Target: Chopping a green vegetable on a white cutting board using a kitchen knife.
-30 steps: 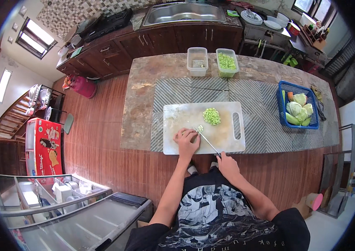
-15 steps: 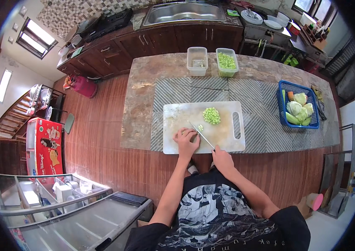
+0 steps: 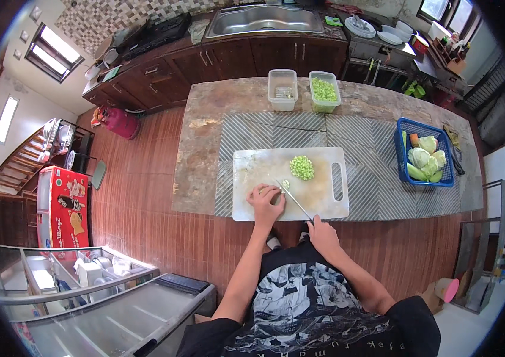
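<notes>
A white cutting board (image 3: 318,205) lies at the table's near edge. My right hand (image 3: 325,235) is closed round the handle of a knife (image 3: 297,205), whose blade slants up and left across the board. On the board's left part rests my left hand (image 3: 266,202), its fingers curled and drawn together beside the knife tip; whatever they press on is hidden beneath them. A few pale green cut bits (image 3: 286,184) lie by the blade. Farther up sits a round heap of finely chopped green vegetable (image 3: 301,168).
Behind the board stand a clear plastic container (image 3: 281,102) and another container (image 3: 325,108) full of chopped greens. A blue basket (image 3: 400,156) with cabbages and other vegetables is at the right on the patterned mat (image 3: 371,172). A sink (image 3: 264,24) lies beyond the table.
My right hand and the knife have shifted slightly right and toward me, and the blade has moved a little away from my left fingers. The left hand stays about where it was.
</notes>
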The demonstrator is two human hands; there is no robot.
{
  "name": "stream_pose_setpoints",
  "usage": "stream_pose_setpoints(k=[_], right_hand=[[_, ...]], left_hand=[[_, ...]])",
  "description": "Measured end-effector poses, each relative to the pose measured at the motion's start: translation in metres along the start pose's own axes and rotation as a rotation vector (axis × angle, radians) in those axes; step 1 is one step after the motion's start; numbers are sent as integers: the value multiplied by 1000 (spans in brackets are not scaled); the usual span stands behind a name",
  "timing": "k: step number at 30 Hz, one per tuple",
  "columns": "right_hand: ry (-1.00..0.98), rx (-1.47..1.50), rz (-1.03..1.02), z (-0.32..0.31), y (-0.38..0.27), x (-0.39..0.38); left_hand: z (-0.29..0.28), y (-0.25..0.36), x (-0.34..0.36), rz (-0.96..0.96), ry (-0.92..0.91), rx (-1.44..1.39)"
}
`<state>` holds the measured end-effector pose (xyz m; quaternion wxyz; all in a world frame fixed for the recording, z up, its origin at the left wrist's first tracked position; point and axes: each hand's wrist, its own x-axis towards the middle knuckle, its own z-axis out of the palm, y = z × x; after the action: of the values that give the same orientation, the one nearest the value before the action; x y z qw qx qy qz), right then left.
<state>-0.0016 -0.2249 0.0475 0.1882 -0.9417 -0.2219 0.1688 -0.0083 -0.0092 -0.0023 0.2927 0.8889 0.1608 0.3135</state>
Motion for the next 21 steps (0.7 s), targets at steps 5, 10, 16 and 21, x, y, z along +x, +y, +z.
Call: stream_pose_setpoints(k=[5,10,16,21], right_hand=[[-18,19,-13,4,4,-1],[-1,3,-42,3,0,3],[-32,4,-18,0,3,-6],[-21,-19,-15,4,2,-8]], left_hand=[[0,0,-1,3,-5,-3],[2,-1,-1,8,5,0],[2,-3,-2,4,12,-3],[1,-4,-2,2,0,3]])
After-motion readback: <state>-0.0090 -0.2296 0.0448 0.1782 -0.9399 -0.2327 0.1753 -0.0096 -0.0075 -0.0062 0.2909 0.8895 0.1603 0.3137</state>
